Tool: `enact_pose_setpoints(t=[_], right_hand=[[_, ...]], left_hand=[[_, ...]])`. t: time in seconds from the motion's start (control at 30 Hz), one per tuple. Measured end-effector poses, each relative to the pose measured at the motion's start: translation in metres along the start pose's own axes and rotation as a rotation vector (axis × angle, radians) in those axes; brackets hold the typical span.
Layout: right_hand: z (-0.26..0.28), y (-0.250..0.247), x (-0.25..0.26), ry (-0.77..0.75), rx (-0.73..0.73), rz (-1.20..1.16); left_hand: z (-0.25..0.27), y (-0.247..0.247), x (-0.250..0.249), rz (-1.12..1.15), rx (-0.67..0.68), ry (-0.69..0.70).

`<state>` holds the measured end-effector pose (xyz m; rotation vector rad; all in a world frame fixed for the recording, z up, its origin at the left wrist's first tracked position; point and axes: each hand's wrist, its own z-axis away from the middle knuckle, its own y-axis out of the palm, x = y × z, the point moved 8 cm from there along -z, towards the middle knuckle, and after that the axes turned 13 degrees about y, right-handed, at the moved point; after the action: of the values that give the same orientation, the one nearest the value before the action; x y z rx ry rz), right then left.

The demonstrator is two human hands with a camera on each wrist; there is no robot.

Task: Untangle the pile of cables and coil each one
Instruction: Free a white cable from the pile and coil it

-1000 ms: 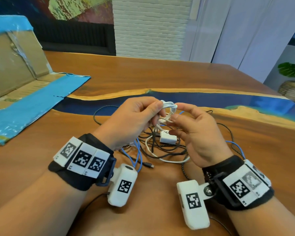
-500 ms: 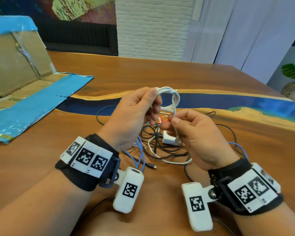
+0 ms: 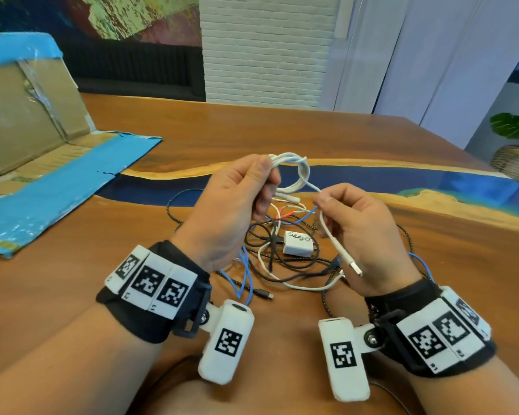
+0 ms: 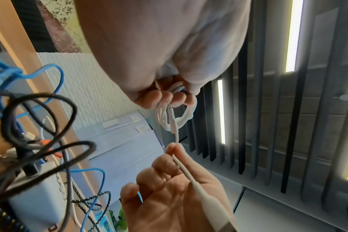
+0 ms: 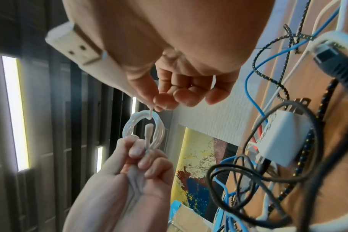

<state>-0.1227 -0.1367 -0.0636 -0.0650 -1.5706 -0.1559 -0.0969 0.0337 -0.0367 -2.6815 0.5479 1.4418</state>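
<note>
My left hand (image 3: pixel 246 193) grips a small coil of white cable (image 3: pixel 297 175) above the table; the same coil (image 4: pixel 175 116) (image 5: pixel 143 130) shows in both wrist views. My right hand (image 3: pixel 342 211) pinches the loose end of that white cable just past the coil, and its USB plug (image 3: pixel 355 268) hangs down along my palm. Below both hands lies the tangled pile of cables (image 3: pixel 282 259): black, blue, white, braided and one red. A white charger block (image 3: pixel 298 242) sits in the middle of the pile.
The wooden table (image 3: pixel 282 130) has a blue resin strip (image 3: pixel 402 184) running across it behind the pile. A flattened cardboard box with blue tape (image 3: pixel 42 163) lies at the left. A potted plant in a basket (image 3: pixel 516 151) stands off the table's far right.
Both hands have lifted the white coil higher above the pile. My right hand has slid out along the loose end, and the USB plug now hangs free of the pile.
</note>
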Motion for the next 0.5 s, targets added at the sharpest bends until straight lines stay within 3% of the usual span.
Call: enact_pose_setpoints(t=[0.13, 0.33, 0.5], right_hand=[[0.001, 0.004, 0.000, -0.009, 0.019, 0.067], [0.005, 0.023, -0.015, 0.194, 0.212, -0.152], [0.003, 0.020, -0.014, 0.106, 0.132, -0.167]], left_hand=[[0.001, 0.003, 0.001, 0.009, 0.008, 0.039], [0.006, 0.016, 0.003, -0.017, 0.060, 0.080], [0.009, 0.022, 0.002, 0.082, 0.093, 0.018]])
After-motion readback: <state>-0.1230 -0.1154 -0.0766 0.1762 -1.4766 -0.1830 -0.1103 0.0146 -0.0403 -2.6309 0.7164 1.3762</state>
